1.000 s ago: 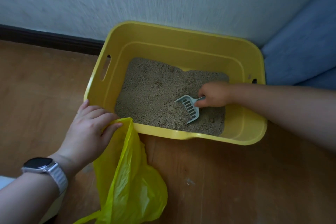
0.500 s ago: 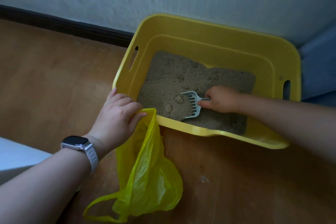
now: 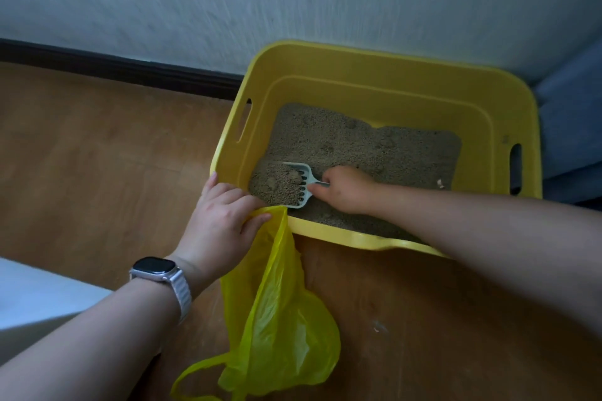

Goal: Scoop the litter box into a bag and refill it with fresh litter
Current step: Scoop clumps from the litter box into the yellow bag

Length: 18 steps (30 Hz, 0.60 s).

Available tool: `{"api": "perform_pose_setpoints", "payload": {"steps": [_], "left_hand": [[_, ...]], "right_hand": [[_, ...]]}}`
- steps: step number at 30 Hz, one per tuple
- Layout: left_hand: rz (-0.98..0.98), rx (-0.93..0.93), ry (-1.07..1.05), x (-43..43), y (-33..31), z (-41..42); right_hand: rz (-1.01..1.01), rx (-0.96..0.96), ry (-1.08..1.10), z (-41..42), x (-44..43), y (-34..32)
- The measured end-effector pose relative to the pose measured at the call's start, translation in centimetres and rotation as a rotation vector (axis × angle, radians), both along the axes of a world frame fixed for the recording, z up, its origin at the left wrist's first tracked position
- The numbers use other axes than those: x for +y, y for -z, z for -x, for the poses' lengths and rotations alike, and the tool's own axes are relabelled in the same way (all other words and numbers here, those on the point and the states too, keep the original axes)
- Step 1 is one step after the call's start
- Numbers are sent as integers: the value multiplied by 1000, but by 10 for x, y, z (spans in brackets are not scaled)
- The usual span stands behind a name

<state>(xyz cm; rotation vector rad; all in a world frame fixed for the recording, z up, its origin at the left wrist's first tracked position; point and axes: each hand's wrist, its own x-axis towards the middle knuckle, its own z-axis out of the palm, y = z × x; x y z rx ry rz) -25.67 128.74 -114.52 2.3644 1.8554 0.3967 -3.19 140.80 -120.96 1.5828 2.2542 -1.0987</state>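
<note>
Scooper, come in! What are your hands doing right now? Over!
Right hand grips small grey slotted plastic scoop, loaded with litter. Left hand holds thin yellow plastic bag at yellow plastic litter box rim. Nothing blocking scoop's path to bag.

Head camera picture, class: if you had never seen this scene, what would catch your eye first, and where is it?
The bright yellow litter box against the wall, upper right. Inside it, the right hand holds a pale scoop loaded with litter near the box's front left corner. Just below, the left hand grips a yellow bag at the rim, hanging to the wooden floor.
</note>
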Motion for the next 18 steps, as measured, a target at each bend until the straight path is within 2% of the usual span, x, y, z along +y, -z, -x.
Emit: {"api": "perform_pose_setpoints", "payload": {"steps": [8, 18], "left_hand": [[92, -18, 3, 1, -14, -2], [191, 53, 125, 4, -37, -1]], "right_hand": [[41, 178, 139, 2, -4, -15], [39, 221, 220, -37, -19, -57]]}}
